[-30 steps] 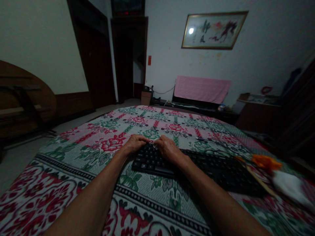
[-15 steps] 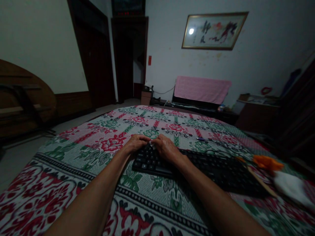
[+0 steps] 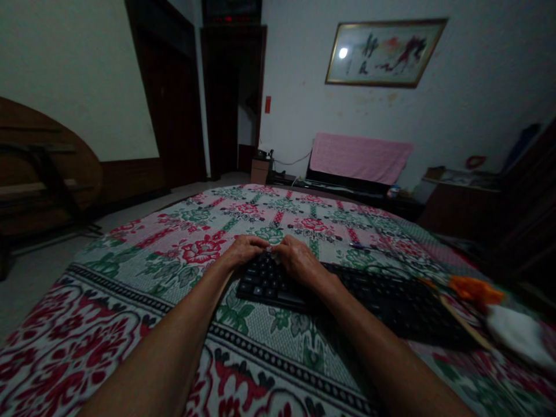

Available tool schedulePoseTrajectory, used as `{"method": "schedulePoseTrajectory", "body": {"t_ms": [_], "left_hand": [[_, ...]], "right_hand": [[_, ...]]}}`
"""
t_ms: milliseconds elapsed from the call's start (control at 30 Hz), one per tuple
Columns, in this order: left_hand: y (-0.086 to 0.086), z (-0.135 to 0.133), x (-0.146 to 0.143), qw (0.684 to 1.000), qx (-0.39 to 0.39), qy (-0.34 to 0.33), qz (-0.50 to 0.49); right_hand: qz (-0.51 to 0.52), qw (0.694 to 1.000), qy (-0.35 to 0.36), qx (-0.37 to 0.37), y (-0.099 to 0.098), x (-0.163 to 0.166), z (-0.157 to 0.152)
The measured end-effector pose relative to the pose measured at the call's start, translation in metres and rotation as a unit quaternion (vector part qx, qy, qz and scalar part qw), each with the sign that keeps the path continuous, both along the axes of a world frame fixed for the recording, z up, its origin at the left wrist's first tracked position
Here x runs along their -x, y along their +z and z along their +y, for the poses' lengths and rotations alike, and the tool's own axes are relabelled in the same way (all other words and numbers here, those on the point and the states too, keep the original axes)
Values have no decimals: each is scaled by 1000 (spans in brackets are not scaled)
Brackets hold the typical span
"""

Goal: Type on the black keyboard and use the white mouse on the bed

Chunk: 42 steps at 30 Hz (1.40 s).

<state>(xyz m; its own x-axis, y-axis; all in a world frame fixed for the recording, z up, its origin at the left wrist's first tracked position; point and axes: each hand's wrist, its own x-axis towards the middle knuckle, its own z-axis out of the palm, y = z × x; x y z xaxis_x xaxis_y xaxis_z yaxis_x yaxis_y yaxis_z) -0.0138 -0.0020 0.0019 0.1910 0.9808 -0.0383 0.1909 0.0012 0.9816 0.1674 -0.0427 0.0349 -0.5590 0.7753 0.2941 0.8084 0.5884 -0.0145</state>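
A black keyboard [image 3: 267,288] lies slantwise on a flowered bedspread [image 3: 243,315], its middle covered by my right forearm. At its far left corner, my left hand [image 3: 247,249] is closed around the edge, fingers bent over toward the right. My right hand [image 3: 297,259] is closed just beside it over the upper left keys. A small whitish scrap, like a wipe or tissue [image 3: 274,255], shows at the right fingertips, mostly hidden. The fingertips of both hands nearly meet.
Right of the keyboard lie an orange cloth [image 3: 475,291], a white crumpled cloth [image 3: 516,333] and a thin light strip [image 3: 464,324]. A dark cable [image 3: 386,269] and a purple-tipped pen-like item [image 3: 358,246] rest beyond it. A pink towel [image 3: 360,157] hangs at the far wall.
The whole view has shifted slightly, so things sit a little further right. Both hands stay at the keyboard's upper left corner with almost the same pose.
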Motion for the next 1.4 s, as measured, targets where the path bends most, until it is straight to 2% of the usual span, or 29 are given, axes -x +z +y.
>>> {"method": "schedulePoseTrajectory", "body": {"t_ms": [167, 500, 633, 800, 1000, 1200, 1400], "left_hand": [[2, -3, -1, 1000, -14, 0, 10], [1, 3, -4, 999, -17, 13, 48], [1, 4, -3, 998, -30, 10, 55], [2, 5, -2, 997, -48, 2, 67], [0, 6, -2, 998, -30, 8, 60], [0, 5, -1, 999, -42, -6, 34], [1, 1, -2, 999, -22, -3, 24]], "right_hand": [[-8, 1000, 7, 1, -4, 1, 1], [20, 999, -10, 49, 0, -26, 1], [54, 998, 12, 30, -6, -17, 3], [4, 1000, 10, 20, -3, -5, -2], [-3, 1000, -22, 20, 1, -10, -6], [7, 1000, 21, 0, -4, 4, -7], [-33, 999, 3, 19, 5, 2, -10]]}}
